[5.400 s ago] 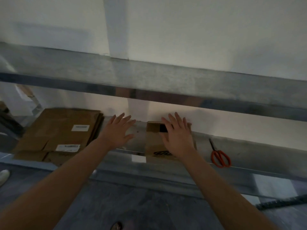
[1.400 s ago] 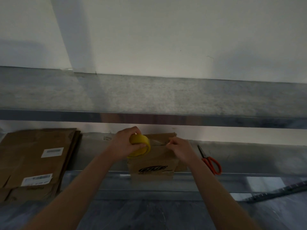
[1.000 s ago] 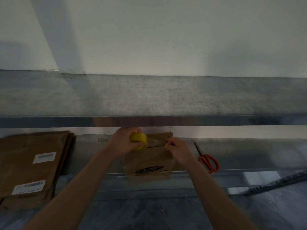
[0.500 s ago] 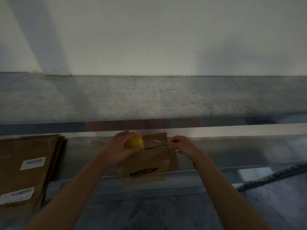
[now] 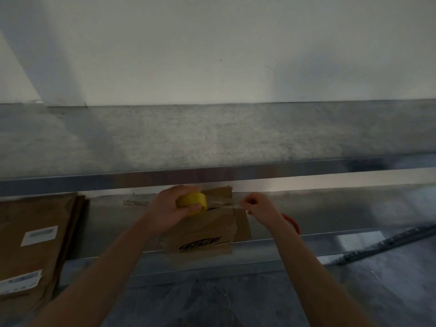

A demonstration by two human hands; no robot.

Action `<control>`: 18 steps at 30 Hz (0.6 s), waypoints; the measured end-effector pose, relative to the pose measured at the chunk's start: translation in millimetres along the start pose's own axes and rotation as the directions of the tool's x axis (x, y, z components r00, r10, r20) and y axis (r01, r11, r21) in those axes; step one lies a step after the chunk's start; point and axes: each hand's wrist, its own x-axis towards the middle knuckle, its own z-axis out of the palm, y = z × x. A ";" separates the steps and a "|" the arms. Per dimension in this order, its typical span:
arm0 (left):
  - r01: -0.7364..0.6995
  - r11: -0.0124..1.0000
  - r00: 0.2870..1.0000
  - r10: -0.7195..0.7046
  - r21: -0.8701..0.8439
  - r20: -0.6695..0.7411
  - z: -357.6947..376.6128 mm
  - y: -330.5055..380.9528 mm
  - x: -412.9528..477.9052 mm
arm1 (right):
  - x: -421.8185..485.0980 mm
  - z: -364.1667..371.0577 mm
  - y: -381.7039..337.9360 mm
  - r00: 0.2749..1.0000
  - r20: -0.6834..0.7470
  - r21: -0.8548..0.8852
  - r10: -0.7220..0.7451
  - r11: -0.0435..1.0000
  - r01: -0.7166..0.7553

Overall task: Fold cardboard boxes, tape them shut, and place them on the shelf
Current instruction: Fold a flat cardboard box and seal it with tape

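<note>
- The left grip (image 5: pixel 165 210) is curled round a yellow tape roll (image 5: pixel 191 202), thumb on the near side and fingers over the top, holding it at the left top corner of the box (image 5: pixel 200 234).
- The right grip (image 5: pixel 257 206) is closed in a pinch on the free end of the tape strip (image 5: pixel 223 202), just right of the box's top.
- The strip is clear and runs taut from the roll to the right fingers, across the top of the box.
- The box is brown cardboard with a black logo on its near face. It stands on the metal counter (image 5: pixel 330 208) at the near edge, between the two forearms, under the shelf (image 5: pixel 212 142).
- A flap stands up at the far top of the box. Another panel shows on its right side.
- A stack of flat cardboard (image 5: pixel 35 232) lies on the counter well to the left, with white labels on top.
- A red scissor handle (image 5: pixel 293 224) shows just behind the right wrist; the rest is hidden.
- A short piece of tape (image 5: pixel 135 203) lies on the counter left of the left grip.
- A dark strip (image 5: pixel 389 244) lies on the floor at the right, below the counter.
- The picture is dim and somewhat blurred.
</note>
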 end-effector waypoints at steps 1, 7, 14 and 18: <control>0.005 1.000 1.000 -0.005 -0.007 0.011 -0.4 -1.5 1.7 | 0.8 1.2 1.0 1.000 -0.007 -0.007 -0.007 1.000 0.007; 0.039 0.998 0.999 -0.040 -0.051 -0.013 1.1 -2.5 3.5 | 4.9 16.9 8.4 0.995 0.011 0.144 0.096 0.985 -0.096; 0.005 0.998 1.000 -0.005 -0.070 0.011 1.7 -2.9 3.7 | -0.8 36.9 14.0 0.978 -0.008 0.450 0.209 0.874 -0.183; -0.027 0.998 1.000 0.027 -0.062 0.008 1.4 0.2 3.6 | -6.5 50.0 15.0 0.959 -0.003 0.651 0.284 0.729 -0.214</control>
